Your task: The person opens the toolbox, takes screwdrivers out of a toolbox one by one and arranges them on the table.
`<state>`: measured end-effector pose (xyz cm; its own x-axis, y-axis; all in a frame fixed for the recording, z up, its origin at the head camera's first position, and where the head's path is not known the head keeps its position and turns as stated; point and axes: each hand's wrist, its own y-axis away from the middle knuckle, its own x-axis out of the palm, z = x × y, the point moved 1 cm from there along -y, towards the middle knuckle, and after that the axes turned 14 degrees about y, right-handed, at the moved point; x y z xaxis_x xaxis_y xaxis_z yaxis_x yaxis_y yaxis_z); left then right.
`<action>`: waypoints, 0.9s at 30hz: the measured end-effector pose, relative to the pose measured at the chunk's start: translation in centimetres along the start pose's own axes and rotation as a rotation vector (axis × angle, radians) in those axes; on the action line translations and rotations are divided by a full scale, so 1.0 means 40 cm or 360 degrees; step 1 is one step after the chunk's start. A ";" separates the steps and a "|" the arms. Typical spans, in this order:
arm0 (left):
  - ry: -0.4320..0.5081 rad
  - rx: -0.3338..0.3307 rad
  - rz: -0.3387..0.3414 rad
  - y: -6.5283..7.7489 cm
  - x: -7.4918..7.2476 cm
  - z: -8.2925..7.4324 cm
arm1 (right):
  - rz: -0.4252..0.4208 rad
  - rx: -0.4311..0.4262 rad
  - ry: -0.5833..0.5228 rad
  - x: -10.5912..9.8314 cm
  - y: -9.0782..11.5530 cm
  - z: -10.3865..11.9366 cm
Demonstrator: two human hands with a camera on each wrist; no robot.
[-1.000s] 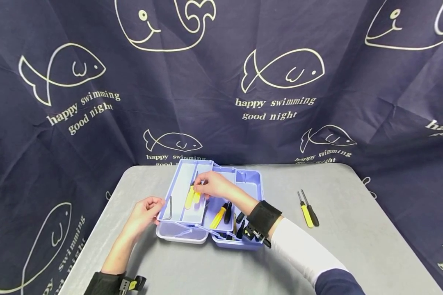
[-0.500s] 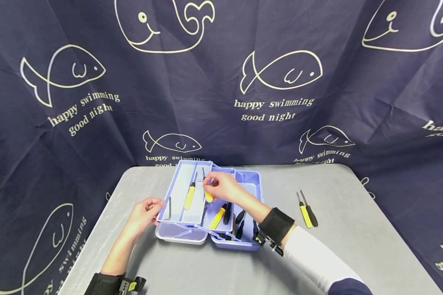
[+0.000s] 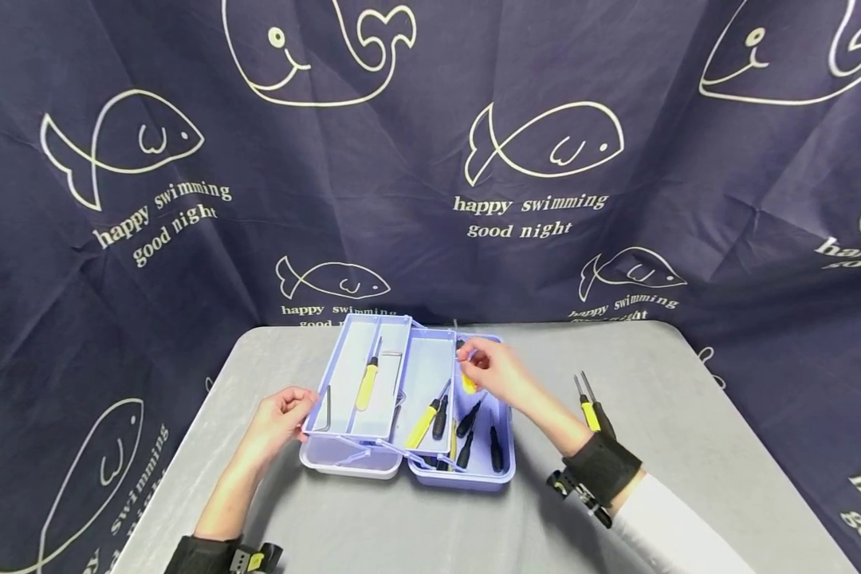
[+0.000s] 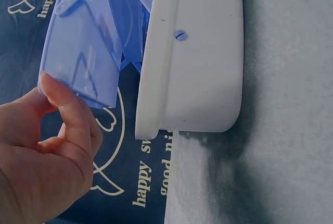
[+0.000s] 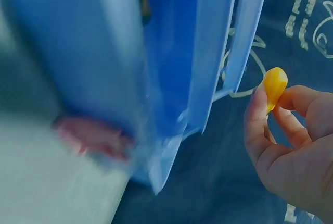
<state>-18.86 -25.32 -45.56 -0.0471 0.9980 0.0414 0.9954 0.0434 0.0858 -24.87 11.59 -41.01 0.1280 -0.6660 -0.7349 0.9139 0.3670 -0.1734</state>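
A lilac toolbox [image 3: 466, 481] stands with its trays fanned out in the head view. My left hand [image 3: 281, 418] pinches the left edge of the upper tray [image 4: 78, 73], thumb and fingers curled over its corner. My right hand [image 3: 501, 376] holds a screwdriver by its yellow handle [image 5: 274, 84], over the back of the deep bottom compartment at right. Its shaft is mostly hidden behind the fingers. In the upper tray lie another yellow screwdriver [image 3: 366, 387] and a hex key [image 3: 328, 408]. The middle tray [image 3: 430, 347] bears a yellow and a black screwdriver.
Several black-handled tools, one of them a screwdriver [image 3: 497, 454], lie in the bottom compartment. To the right on the grey table [image 3: 660, 446] are two more screwdrivers [image 3: 588, 410], partly hidden by my wristband. A dark fish-print curtain [image 3: 373, 175] hangs behind.
My right hand has picked a yellow screwdriver out of the upper tray and carried it right, over the middle tray, to the bottom compartment. My left hand has stayed on the tray edge.
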 end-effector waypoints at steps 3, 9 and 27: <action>-0.0006 -0.0002 -0.0011 0.001 -0.001 0.002 | -0.0019 0.0039 0.0002 -0.025 0.024 -0.038; -0.0007 0.0005 -0.0003 -0.001 -0.003 0.007 | -0.0062 0.0138 0.0153 -0.079 0.079 -0.102; 0.0019 -0.0025 -0.0016 -0.004 0.002 0.011 | -0.0249 0.0312 0.0516 -0.191 0.254 -0.306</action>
<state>-18.98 -25.21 -46.02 -0.0580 0.9969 0.0527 0.9934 0.0524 0.1021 -21.26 28.36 -45.17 -0.1176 -0.4533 -0.8836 0.9729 0.1257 -0.1940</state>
